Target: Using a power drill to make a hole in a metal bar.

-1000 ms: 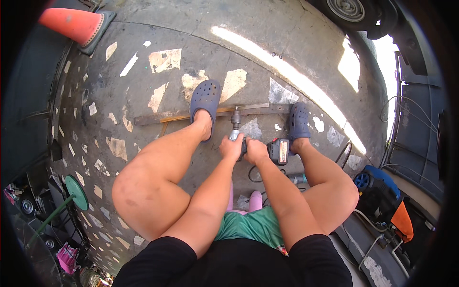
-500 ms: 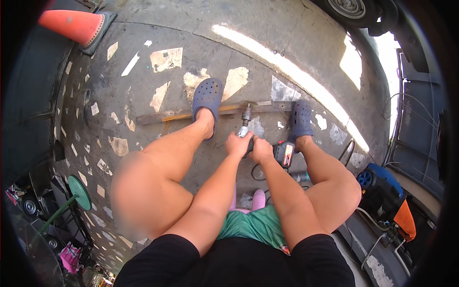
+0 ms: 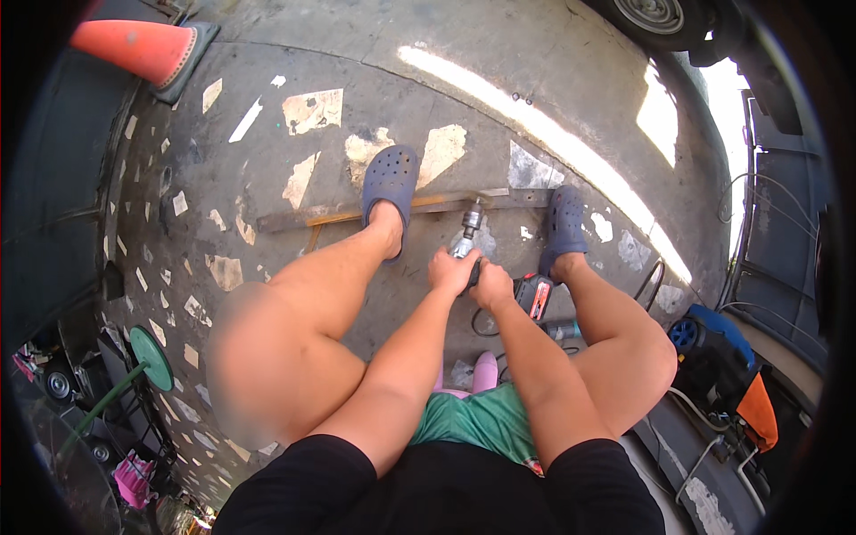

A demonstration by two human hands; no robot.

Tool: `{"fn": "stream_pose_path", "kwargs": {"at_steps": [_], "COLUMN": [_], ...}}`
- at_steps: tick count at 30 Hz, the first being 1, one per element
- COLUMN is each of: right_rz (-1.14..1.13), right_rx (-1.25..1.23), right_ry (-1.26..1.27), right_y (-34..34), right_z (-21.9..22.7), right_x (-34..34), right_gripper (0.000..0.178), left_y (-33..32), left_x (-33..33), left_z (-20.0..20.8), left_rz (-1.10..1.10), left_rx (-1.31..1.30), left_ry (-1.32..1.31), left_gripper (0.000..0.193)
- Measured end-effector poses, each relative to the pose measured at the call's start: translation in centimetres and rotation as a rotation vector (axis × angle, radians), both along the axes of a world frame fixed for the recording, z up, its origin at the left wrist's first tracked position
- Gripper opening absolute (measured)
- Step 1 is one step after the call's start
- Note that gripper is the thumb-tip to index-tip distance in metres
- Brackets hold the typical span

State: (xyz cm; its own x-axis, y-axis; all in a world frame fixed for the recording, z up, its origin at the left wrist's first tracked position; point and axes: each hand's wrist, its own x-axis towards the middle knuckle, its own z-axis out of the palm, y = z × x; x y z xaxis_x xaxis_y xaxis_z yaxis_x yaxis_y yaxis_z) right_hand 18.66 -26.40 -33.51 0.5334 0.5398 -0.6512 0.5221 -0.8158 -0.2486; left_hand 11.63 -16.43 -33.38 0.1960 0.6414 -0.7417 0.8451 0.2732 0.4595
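My left hand [image 3: 452, 270] is closed around the front of a cordless drill [image 3: 465, 242], just behind its chuck. Behind it, my right hand [image 3: 492, 285] wraps the drill's handle, and a black and red battery pack [image 3: 533, 296] sticks out to the right of that hand. The drill's tip reaches a long, partly rusty metal bar [image 3: 334, 212] lying across the floor; whether the tip is in the metal is too small to tell. My left clog [image 3: 390, 178] is planted on the bar, and my right clog [image 3: 563, 227] stands at its right end.
An orange cone [image 3: 143, 49] lies at the far left. A green round base with a pole [image 3: 152, 358] is at the left. A blue and black machine with an orange part [image 3: 713, 343] stands at the right, near cables. A wheel [image 3: 655, 13] shows at the far right.
The drill has tilted, its chuck swinging slightly right, and the battery pack has turned a little. Both hands keep their hold; the bar and my feet stay in place.
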Motion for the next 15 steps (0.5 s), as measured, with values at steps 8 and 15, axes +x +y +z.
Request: {"fn": "stream_pose_path", "kwargs": {"at_steps": [8,15], "right_rz": [0.183,0.192], "right_rx": [-0.107,-0.097], "right_ry": [0.076,0.102], "right_y": [0.6,1.6], "right_z": [-1.3,-1.9], "right_x": [1.0,0.9], "right_gripper": [0.029,0.035], "left_y": [0.0,1.3], "left_x": [-1.0,-0.9], "left_z": [0.1,-0.5], "left_rz": [0.127,0.094], "left_rx": [-0.031,0.014], "left_ry": [0.026,0.018], "left_gripper": [0.087,0.086]}}
